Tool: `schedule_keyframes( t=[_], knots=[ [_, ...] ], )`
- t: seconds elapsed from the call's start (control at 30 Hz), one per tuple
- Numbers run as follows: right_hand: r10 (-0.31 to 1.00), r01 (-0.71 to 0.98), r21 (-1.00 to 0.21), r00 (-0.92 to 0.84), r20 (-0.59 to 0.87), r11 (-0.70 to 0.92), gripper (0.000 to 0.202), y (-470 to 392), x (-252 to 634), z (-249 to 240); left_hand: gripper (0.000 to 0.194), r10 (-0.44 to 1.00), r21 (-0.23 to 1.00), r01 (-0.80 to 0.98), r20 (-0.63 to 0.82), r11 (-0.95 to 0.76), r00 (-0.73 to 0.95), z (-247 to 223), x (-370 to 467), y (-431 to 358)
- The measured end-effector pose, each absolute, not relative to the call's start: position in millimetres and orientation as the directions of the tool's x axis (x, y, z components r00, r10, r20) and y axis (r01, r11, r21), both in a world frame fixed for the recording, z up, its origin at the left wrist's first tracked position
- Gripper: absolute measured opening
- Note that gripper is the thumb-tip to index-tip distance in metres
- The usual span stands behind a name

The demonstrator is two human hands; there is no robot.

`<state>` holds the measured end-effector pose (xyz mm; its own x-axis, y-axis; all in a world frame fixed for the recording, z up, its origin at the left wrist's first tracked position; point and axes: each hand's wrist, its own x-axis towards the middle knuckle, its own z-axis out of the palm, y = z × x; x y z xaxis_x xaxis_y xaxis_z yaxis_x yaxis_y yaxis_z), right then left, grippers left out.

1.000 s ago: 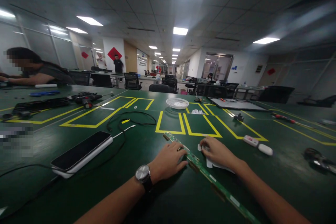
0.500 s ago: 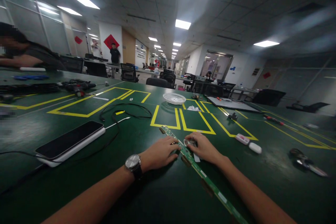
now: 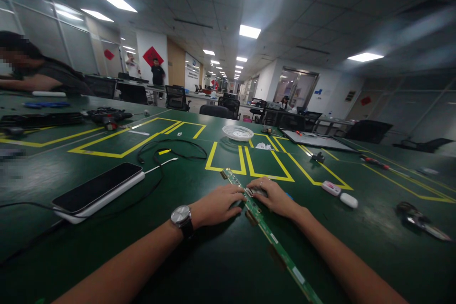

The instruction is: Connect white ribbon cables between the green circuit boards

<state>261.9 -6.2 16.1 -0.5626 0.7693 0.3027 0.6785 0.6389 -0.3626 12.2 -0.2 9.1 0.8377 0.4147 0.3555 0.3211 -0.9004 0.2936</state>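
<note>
A long narrow green circuit board (image 3: 265, 230) lies slantwise on the green table, from the middle down to the bottom edge. My left hand (image 3: 223, 203), with a watch on the wrist, rests at the board's left edge, its fingers bent against it near the upper end. On the other side, my right hand (image 3: 272, 195) is closed round a small whitish piece and presses it near the board's right edge. The fingers cover most of that piece. Brown tabs stick out along the board's left side.
A phone on a white block (image 3: 99, 190) and black cables (image 3: 178, 141) lie left. Beyond the hands is a white basket (image 3: 238, 133). Pink and white cases (image 3: 331, 188) and a metal tool (image 3: 422, 223) lie right. A person (image 3: 39, 66) leans on the table at far left.
My right hand has moved slightly left, closer to the board, with the small piece. The white part seen below that hand is no longer visible; a bit of blue shows behind it.
</note>
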Motion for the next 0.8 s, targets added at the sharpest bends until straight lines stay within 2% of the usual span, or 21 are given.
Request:
schedule_keyframes(
  t=[0.6, 0.7, 0.8],
  knots=[
    [0.729, 0.628, -0.372, -0.609, 0.311, 0.683, 0.027, -4.5, 261.4, 19.0, 0.033, 0.402, 0.290, 0.312, 0.341, -0.905, 0.850, 7.6, 9.2, 3.5],
    [0.713, 0.614, -0.363, -0.589, 0.382, 0.701, 0.032, -5.2, 259.5, 19.9, 0.036, 0.420, 0.309, 0.315, 0.380, -0.897, 0.824, 10.6, 9.1, 4.6],
    [0.688, 0.594, -0.346, -0.617, 0.383, 0.726, 0.041, -7.3, 254.8, 19.1, 0.029, 0.481, 0.310, 0.372, 0.470, -0.875, 0.740, 15.2, 8.5, 5.8]
  ],
)
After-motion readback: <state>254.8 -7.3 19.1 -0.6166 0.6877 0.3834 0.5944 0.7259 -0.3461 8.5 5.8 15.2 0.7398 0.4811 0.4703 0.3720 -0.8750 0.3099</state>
